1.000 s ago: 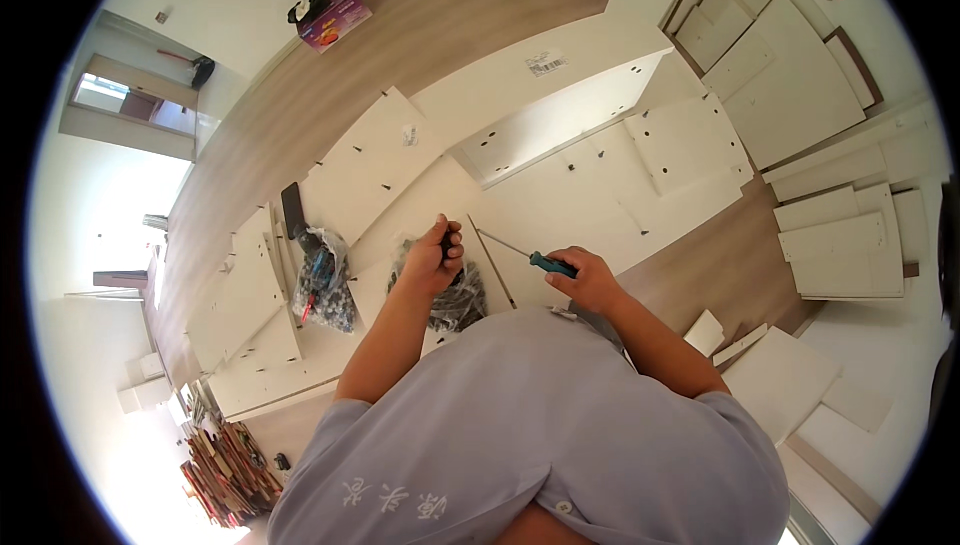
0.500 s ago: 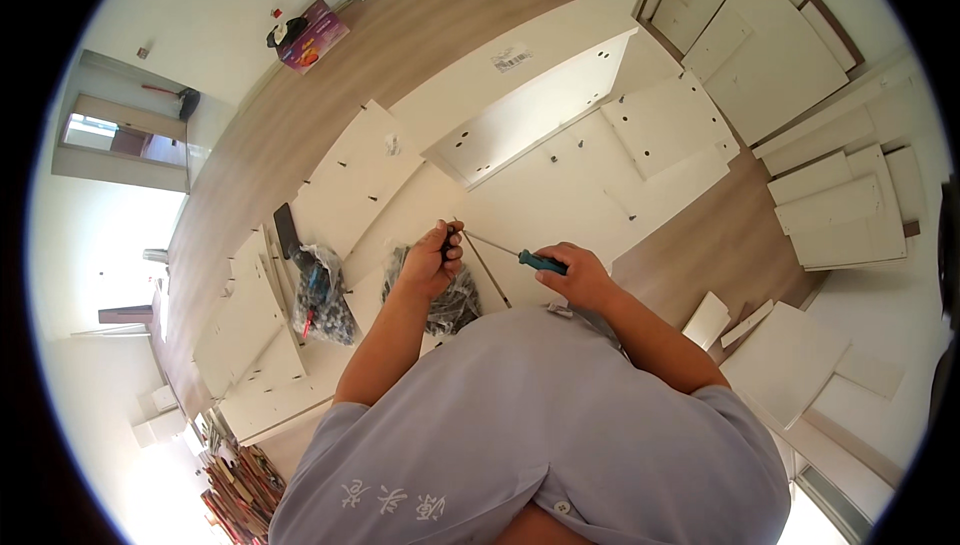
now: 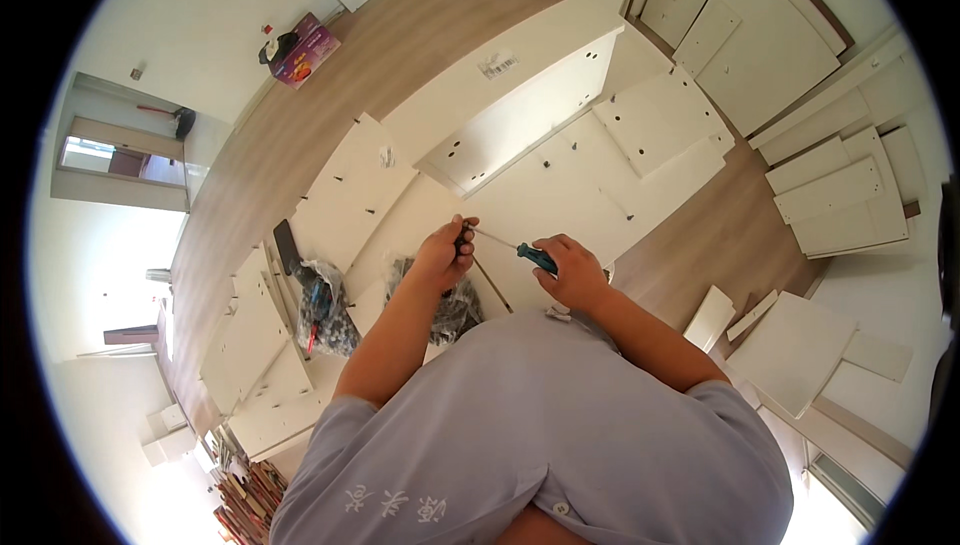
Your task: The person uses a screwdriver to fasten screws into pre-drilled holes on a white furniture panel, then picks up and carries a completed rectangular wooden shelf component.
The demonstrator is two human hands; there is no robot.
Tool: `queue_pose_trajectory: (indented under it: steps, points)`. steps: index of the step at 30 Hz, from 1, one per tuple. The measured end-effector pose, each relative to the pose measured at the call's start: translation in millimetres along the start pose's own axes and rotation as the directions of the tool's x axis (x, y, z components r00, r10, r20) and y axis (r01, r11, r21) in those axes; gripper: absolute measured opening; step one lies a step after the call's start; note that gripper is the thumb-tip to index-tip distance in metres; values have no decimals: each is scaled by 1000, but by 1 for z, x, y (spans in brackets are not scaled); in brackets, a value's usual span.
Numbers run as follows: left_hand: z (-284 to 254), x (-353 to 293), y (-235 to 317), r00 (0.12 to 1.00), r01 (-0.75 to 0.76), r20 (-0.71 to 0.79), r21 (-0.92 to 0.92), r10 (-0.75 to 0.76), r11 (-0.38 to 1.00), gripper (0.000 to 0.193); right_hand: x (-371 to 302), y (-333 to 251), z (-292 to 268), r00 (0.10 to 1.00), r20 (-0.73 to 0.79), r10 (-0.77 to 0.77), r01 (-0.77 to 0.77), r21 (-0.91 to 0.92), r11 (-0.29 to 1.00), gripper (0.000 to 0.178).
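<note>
Gripping the screwdriver [image 3: 537,258] by its green handle in the right hand [image 3: 574,275], clamped round it. Shaft aimed left, toward the left hand [image 3: 445,253], closed on a small dark piece [image 3: 463,241] near the screwdriver's tip; impossible to tell whether touching. Below the screwdriver, large white panels [image 3: 565,195] spread over a wood-look floor [image 3: 440,30], dotted with dark holes and fittings. Left of the screwdriver, on the panels, two plastic bags: one [image 3: 460,315] partly behind the left forearm, another [image 3: 327,310] farther left, full of small parts. Beyond the screwdriver, a long raised board [image 3: 500,70] bearing a printed label. Much farther beyond and to its left, a purple box [image 3: 308,57] by the white wall [image 3: 215,5], and well left of the screwdriver an opening [image 3: 125,145] in that wall. Well to its right, flat panels [image 3: 845,195] stacked at the room's side. Far to its left, nearer the body, a heap of wood strips [image 3: 250,505].
</note>
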State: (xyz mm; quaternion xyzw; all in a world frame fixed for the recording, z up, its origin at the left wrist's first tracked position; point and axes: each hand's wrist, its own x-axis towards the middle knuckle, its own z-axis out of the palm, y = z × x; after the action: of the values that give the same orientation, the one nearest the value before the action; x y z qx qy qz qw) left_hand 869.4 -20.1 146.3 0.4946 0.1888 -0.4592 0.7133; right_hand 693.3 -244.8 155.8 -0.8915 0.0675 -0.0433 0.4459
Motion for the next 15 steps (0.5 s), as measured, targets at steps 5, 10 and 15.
queue_pose_trajectory:
  steps: [5,10,15]
  points:
    - [16,51,8,998,-4,-58,-107,-2,994,28,19,31,41,952,100,290,-306,313,899,35]
    - [21,71,16,984,-54,-172,-47,45,997,23,43,36,63,905,61,421,-407,413,815,38]
    - [-19,48,29,897,-199,-383,102,223,975,27,45,59,91,904,14,427,-380,483,789,39]
